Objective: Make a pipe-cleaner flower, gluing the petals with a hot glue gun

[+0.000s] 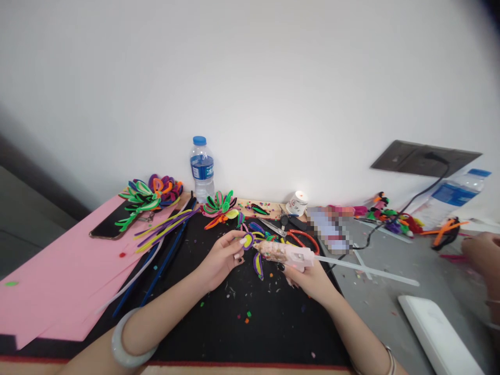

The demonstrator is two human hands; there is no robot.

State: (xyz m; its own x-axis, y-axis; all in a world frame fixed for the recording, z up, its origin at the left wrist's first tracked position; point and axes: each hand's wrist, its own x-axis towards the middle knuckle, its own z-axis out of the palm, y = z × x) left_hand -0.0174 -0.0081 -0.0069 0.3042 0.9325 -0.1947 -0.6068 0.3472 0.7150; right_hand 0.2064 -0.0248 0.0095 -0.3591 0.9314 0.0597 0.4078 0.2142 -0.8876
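My left hand [225, 259] pinches a small pipe-cleaner petal [248, 240], yellow in the middle with a purple rim. In my right hand [307, 278] is a pale pink hot glue gun [287, 254], its nozzle pointing left and close to the petal; whether it touches, I cannot tell. A long translucent glue stick [369, 272] sticks out of the gun's back end. Just below the nozzle a second yellow and purple petal [258, 264] shows over the black mat [219, 333]. More coloured pipe-cleaner loops lie behind my hands, partly hidden.
Red-handled scissors [303, 240] lie behind the glue gun. A water bottle [202, 169] and pipe-cleaner flowers [146, 197] stand along the wall. Loose pipe cleaners [166, 229], a phone [111, 224] and pink sheets [66, 276] are left. A black cord [406, 208] and another person's hand [482, 255] are right.
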